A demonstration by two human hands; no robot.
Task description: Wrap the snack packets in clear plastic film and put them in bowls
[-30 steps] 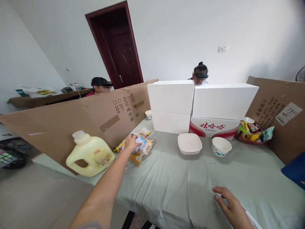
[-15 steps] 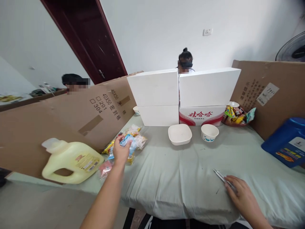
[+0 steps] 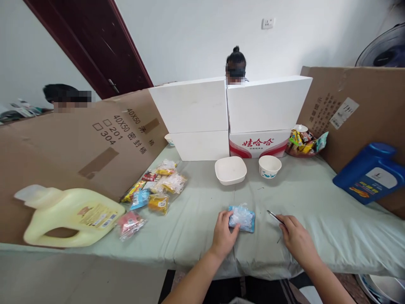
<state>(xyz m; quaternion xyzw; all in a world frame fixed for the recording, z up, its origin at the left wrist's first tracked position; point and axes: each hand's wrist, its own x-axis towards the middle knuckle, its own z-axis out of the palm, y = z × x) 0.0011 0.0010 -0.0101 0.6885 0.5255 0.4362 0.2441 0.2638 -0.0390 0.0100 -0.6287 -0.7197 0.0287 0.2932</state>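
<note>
My left hand (image 3: 224,233) is closed on the left end of a blue and clear plastic packet (image 3: 243,218), thumb and fingers at its edge, low over the front of the table. To the right of it, my right hand (image 3: 296,240) is closed around slim silver tweezers (image 3: 274,216), which point up and left toward the packet but stay apart from it. Beyond the hands stand a white, squarish bowl (image 3: 230,170) and a round white bowl (image 3: 270,166) with a blue-green pattern. The insides that show hold nothing visible.
Several wrapped snacks (image 3: 158,202) lie at the left, beside a pale yellow jug (image 3: 95,211). White boxes (image 3: 190,105) form a barrier behind the bowls. A basket of snacks (image 3: 305,145) and a blue bottle (image 3: 370,173) are at the right. Two people sit beyond the cardboard and boxes.
My left hand has moved right from the snack pile, bringing the blue packet to the front middle. My right hand, still holding the tweezers, has shifted slightly left and up. The view has turned slightly.
</note>
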